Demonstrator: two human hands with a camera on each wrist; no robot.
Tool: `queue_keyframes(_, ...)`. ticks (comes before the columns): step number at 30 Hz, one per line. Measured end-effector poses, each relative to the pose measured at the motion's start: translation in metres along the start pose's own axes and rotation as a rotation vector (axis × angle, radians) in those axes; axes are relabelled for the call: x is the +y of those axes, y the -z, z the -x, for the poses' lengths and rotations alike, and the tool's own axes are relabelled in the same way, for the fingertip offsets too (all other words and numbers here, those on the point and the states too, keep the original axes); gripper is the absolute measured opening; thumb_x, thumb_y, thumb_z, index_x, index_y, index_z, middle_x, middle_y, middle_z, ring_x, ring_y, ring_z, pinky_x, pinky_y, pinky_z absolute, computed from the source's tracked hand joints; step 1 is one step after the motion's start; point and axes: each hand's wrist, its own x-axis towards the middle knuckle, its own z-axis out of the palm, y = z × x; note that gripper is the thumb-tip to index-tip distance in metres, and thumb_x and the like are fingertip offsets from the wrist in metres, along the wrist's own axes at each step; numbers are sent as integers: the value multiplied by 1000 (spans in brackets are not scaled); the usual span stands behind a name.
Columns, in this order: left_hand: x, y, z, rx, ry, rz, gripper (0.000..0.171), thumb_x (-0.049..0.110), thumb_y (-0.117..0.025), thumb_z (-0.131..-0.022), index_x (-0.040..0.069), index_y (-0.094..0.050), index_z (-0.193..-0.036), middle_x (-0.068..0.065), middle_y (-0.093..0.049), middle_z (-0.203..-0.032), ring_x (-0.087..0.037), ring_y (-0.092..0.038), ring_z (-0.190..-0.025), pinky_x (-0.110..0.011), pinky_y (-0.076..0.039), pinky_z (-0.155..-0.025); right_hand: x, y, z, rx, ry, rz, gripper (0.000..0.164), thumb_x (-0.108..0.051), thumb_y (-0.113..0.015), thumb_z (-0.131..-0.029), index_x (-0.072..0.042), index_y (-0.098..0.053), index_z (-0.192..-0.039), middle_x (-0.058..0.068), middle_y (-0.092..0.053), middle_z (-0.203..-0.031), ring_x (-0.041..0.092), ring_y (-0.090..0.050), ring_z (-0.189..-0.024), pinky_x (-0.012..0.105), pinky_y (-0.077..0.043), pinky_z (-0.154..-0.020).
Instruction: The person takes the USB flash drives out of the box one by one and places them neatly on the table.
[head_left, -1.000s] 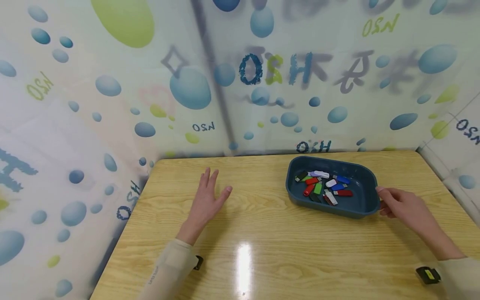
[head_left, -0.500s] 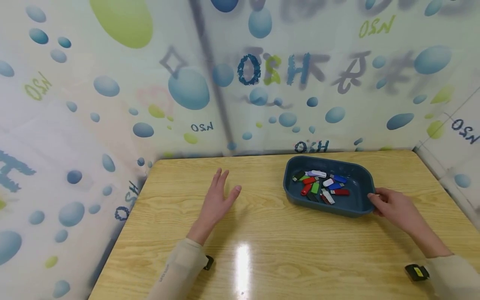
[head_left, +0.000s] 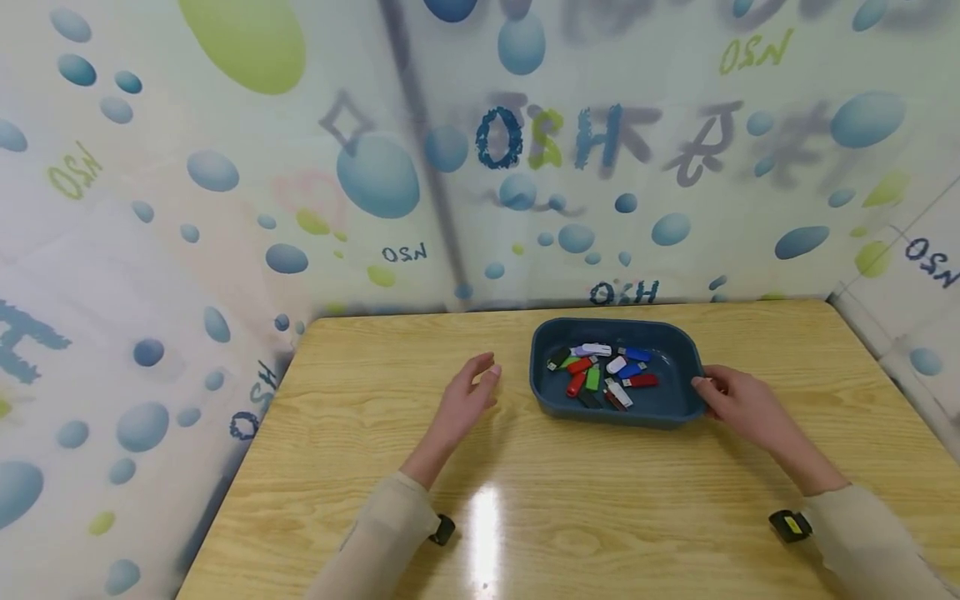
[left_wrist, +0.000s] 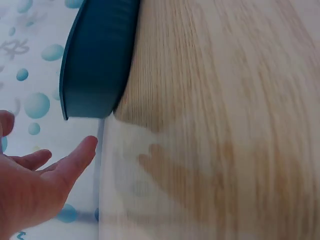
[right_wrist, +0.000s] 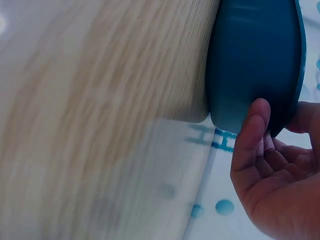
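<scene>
I note the blue tray of USB sticks has shifted left toward table centre; my right hand grips its rim, left hand relaxed, nearer, holding nothing.

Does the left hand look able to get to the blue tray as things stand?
Probably yes: the left hand hovers open beside the blue tray, apart from it, with only bare table between.

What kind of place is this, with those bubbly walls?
Probably a small screened-off recording booth: bubble-printed sheets close round a wooden table, which bears a blue tray of coloured USB sticks.
</scene>
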Motion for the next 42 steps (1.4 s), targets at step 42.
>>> queue_keyframes(42, -10, -14, -18, 50, 226, 358, 27, 14, -52, -99, -10, -51, -112, -16, -51, -105, -26, -59, -89, -48, -55, -77, -99, -55, -56, 6, 195, 238, 25, -27, -65, -91, -5, -70, -102, 1, -61, -82, 14, -55, -68, 32, -49, -58)
